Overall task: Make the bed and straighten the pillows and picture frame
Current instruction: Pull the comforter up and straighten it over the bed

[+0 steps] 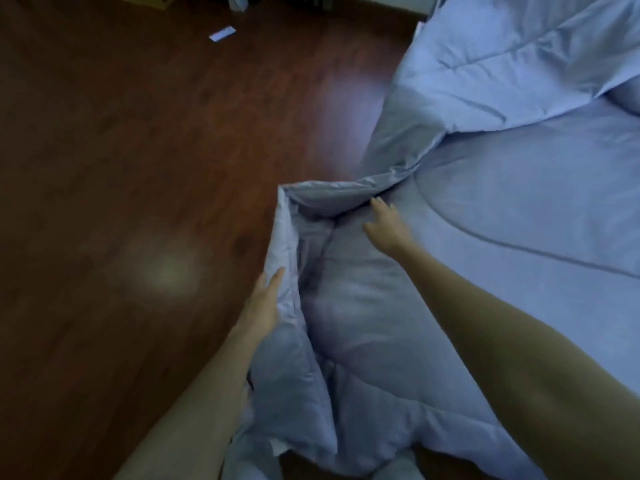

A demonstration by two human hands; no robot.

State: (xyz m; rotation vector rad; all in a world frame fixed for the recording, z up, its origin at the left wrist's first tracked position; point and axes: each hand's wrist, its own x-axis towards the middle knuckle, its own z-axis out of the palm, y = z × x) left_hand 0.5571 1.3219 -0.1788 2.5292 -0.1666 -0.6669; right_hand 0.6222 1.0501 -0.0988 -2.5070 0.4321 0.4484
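Observation:
A pale blue quilted comforter (502,237) covers the bed on the right and spills over its near left corner toward the floor. Its corner is folded up into a ridge (287,230). My left hand (265,299) lies against the outer side of that raised edge, fingers straight along the fabric. My right hand (386,223) reaches forward with fingers extended and rests on the comforter just below the fold. A second layer of the comforter (502,64) lies bunched and folded back at the upper right. No pillows or picture frame are in view.
Dark reddish wooden floor (138,168) fills the left half. A small white paper slip (222,33) lies on the floor far back. Dim objects stand along the far wall at the top.

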